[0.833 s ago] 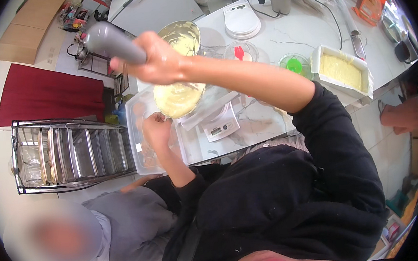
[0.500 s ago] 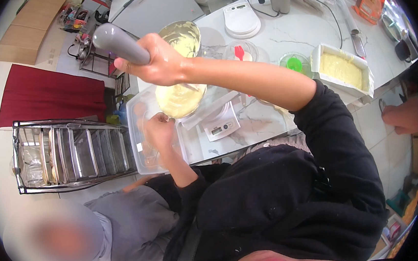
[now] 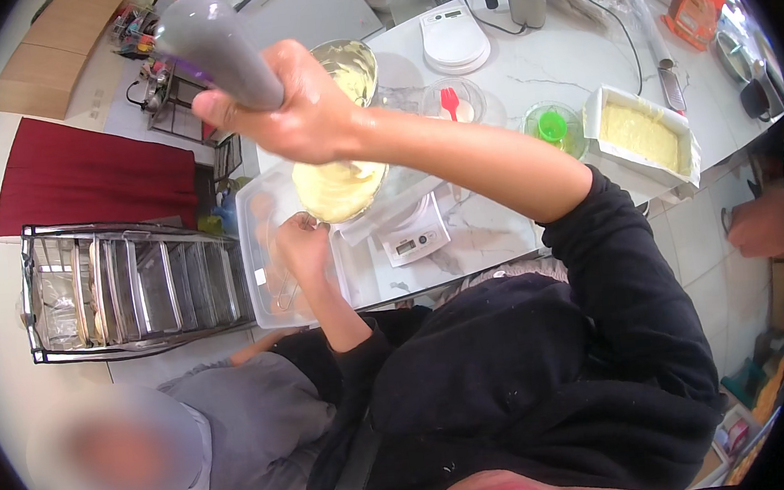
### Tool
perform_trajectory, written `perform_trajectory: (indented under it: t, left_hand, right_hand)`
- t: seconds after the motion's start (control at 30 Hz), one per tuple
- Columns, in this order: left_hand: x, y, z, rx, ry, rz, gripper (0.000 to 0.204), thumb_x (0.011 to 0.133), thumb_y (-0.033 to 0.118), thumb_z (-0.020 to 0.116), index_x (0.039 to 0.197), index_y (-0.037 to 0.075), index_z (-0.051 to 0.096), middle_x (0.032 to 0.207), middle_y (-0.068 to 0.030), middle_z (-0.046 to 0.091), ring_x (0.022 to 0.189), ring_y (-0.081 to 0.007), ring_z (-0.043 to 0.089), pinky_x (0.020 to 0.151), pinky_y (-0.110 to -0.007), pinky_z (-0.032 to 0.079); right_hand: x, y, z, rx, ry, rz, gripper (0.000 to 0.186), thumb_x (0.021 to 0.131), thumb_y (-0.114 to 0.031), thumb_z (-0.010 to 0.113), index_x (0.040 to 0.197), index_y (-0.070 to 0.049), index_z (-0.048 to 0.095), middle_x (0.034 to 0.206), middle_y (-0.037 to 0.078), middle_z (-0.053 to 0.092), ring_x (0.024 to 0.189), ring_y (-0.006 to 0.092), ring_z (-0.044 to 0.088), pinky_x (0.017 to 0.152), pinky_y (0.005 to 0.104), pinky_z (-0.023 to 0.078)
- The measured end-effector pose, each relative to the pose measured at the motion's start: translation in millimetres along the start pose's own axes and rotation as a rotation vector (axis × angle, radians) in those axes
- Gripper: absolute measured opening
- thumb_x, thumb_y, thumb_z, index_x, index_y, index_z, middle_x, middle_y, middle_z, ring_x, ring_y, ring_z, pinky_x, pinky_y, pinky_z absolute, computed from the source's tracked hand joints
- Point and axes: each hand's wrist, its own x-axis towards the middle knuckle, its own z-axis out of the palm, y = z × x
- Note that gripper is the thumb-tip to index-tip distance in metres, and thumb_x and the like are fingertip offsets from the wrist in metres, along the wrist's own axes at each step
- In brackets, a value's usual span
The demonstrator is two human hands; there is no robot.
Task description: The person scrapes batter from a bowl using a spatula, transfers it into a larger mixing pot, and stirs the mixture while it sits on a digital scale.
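A metal bowl point(image 3: 368, 55) of creamy yellow batter point(image 3: 337, 192) stands at the table's left end, its inner wall smeared. My right hand point(image 3: 313, 113) is closed round the thick grey handle point(image 3: 225, 51) of a mixing tool, held high over the bowl. My hand and forearm hide the tool's working end. At the bowl's near rim, my left hand point(image 3: 302, 243) has its fingers closed on the edge. Beside it lies a clear plastic tub point(image 3: 259, 255) with several brown eggs, partly under my left forearm.
A white kitchen scale point(image 3: 417, 241) sits right of the tub, another scale point(image 3: 454, 42) at the back. Rightward are a red spatula point(image 3: 450, 102) in a bowl, a green-topped item point(image 3: 552, 125) and a lined loaf tin point(image 3: 641, 133) of batter. A person in grey point(image 3: 249, 422) is at lower left.
My right hand and the grey handle have risen toward the camera and shifted slightly left. My left hand stays at the bowl's rim.
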Motion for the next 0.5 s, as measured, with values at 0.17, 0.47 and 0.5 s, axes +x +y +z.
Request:
perform_trajectory:
  t: [0.17,0.47,0.5]
  left_hand:
    - [-2,10,-7,0.148,0.031,-0.015,0.015,0.054,0.011,0.063,0.058,0.001,0.052,0.051,-0.007,0.05,0.047,-0.016,0.047,0.048,-0.027,0.037]
    - [4,-9,3,0.087,0.002,0.044,0.015,0.053,0.014,0.061,0.06,0.004,0.053,0.052,-0.0073,0.051,0.049,-0.0185,0.049,0.049,-0.029,0.039]
    - [5,-7,4,0.085,0.004,0.045,0.015,0.053,0.014,0.061,0.06,0.004,0.053,0.052,-0.0073,0.051,0.049,-0.0185,0.049,0.049,-0.029,0.039]
  right_hand:
    - [-16,22,-5,-0.061,-0.134,0.079,0.037,0.076,-0.021,0.057,0.048,-0.002,0.042,0.043,-0.001,0.035,0.043,0.0066,0.032,0.04,0.0252,0.028]
    - [21,-30,16,-0.029,0.098,-0.046,0.017,0.065,-0.006,0.053,0.054,0.005,0.048,0.047,0.02,0.045,0.04,0.0269,0.039,0.046,0.0322,0.039]
    - [22,-29,20,-0.029,0.096,-0.049,0.017,0.065,-0.006,0.053,0.054,0.005,0.048,0.047,0.02,0.045,0.04,0.0269,0.039,0.046,0.0322,0.039]
